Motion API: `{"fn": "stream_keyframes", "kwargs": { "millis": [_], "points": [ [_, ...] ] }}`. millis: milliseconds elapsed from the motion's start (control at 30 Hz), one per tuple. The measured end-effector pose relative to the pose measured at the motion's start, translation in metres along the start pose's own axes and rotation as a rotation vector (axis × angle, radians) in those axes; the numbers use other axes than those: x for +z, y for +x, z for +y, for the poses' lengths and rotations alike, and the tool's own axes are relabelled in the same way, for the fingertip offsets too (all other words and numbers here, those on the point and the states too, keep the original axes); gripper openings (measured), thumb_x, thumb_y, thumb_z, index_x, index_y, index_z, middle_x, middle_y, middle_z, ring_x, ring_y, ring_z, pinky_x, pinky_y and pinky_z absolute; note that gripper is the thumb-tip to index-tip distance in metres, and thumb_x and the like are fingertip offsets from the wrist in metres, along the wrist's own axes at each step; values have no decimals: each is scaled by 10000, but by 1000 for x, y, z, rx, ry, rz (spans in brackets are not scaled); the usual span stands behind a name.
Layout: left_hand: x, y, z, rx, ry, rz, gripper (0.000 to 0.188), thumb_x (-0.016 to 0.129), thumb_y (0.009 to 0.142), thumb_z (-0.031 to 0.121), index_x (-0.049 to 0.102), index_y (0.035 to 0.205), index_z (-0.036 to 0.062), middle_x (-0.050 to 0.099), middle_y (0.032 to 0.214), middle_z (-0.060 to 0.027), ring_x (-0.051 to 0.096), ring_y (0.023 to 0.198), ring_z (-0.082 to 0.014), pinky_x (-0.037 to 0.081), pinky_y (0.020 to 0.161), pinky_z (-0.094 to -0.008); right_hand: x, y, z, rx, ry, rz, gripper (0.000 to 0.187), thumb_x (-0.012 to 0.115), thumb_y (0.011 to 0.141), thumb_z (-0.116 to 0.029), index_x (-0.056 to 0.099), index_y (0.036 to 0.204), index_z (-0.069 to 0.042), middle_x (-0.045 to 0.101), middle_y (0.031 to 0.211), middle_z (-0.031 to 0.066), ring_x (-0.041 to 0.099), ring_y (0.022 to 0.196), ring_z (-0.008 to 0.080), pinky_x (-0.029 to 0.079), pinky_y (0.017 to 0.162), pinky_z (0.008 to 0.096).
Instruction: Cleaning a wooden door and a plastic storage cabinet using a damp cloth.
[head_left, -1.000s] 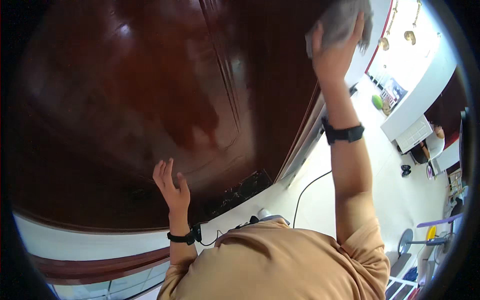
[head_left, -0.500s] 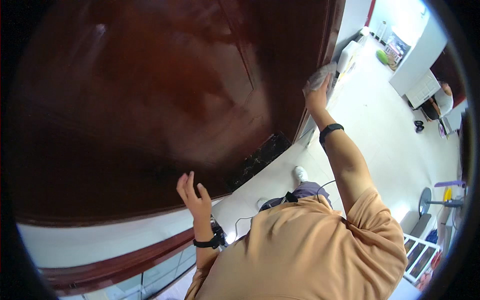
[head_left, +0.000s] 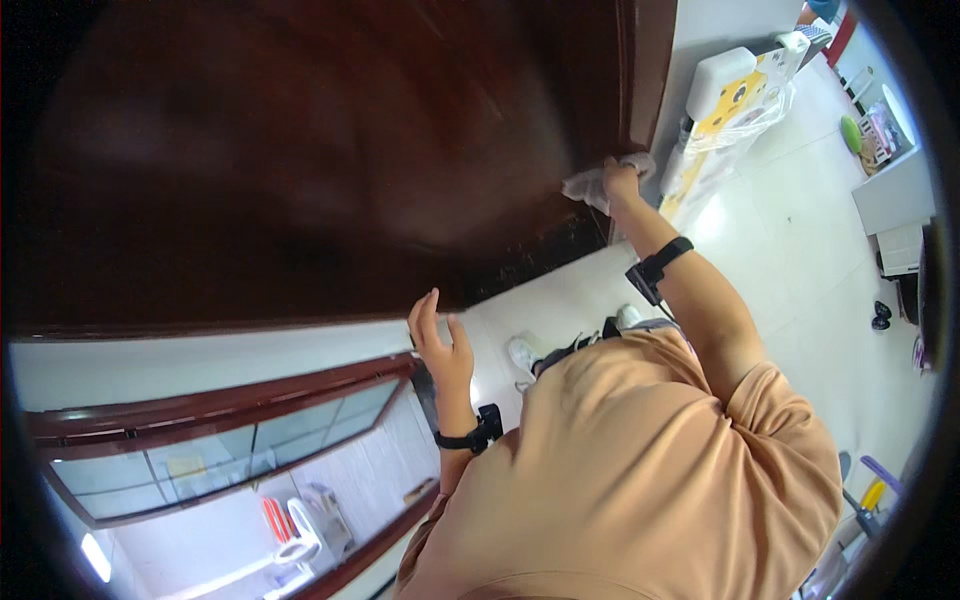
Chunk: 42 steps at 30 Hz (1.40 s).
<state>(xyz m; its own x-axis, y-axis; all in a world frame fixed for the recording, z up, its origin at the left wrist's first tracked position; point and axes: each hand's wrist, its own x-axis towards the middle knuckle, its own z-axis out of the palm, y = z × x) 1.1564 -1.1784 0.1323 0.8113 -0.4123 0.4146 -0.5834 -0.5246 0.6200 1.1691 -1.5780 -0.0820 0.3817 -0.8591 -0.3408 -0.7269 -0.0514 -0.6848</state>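
A large, glossy dark reddish-brown wooden panel (head_left: 300, 190) fills the upper left of the view. My right hand (head_left: 621, 183) is closed around a crumpled, whitish cloth (head_left: 588, 187), pressed at the panel's lower right edge. Part of that cloth sticks out on both sides of my fingers. Lower down, my left hand (head_left: 445, 345) is raised by the panel's bottom edge with fingers apart and nothing in it. A black strap with a small device circles each of my wrists.
Beside the panel's right edge leans a white and yellow flat package (head_left: 730, 115) in clear plastic. Black marble-patterned base (head_left: 540, 250) runs under the panel. At lower left is a dark red framed glass doorway (head_left: 230, 430). Black shoes (head_left: 881, 315) lie on the pale floor (head_left: 790, 240).
My right hand has moved the cloth down along the panel's right edge. My view has turned, showing more of the package and the doorway. The left hand stays raised and open.
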Motion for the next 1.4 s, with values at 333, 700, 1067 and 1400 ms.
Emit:
{"fn": "stream_keyframes", "kwargs": {
  "millis": [333, 700, 1067, 1400],
  "points": [
    [1, -35, 27, -95, 54, 40, 388, 549, 863, 64, 549, 1251, 86, 488, 1237, -139, 502, 1111, -268, 464, 880, -366, -148, -89, -96, 130, 1309, -294, 244, 536, 854, -139, 538, 1068, -23, 606, 1023, 113, 589, 923, 267, 514, 793, 386],
    [19, -101, -17, -348, -4, -90, 385, 540, 845, 17, 553, 1225, 81, 534, 1202, -129, 530, 1080, -280, 469, 850, -365, -73, -25, -12, 348, 1175, -302, 325, 356, 915, -56, 489, 1190, 55, 555, 1183, 196, 543, 1093, 334, 462, 968, 477],
    [96, -223, -50, -996, -67, -269, 385, 524, 846, -41, 543, 1218, 54, 541, 1180, -139, 566, 1034, -262, 477, 820, -361, 109, 50, 162, 526, 1079, -214, 343, 361, 910, -48, 532, 1205, -8, 561, 1226, 153, 536, 1134, 339, 458, 996, 482],
    [182, -275, -74, -1270, -189, -409, 310, 496, 909, 61, 530, 1214, 18, 527, 1201, -131, 561, 1072, -235, 460, 881, -349, 216, 136, 323, 477, 923, -254, 397, 456, 819, 28, 544, 1197, -58, 582, 1188, 131, 546, 1118, 314, 441, 1014, 461]
  ]
}}
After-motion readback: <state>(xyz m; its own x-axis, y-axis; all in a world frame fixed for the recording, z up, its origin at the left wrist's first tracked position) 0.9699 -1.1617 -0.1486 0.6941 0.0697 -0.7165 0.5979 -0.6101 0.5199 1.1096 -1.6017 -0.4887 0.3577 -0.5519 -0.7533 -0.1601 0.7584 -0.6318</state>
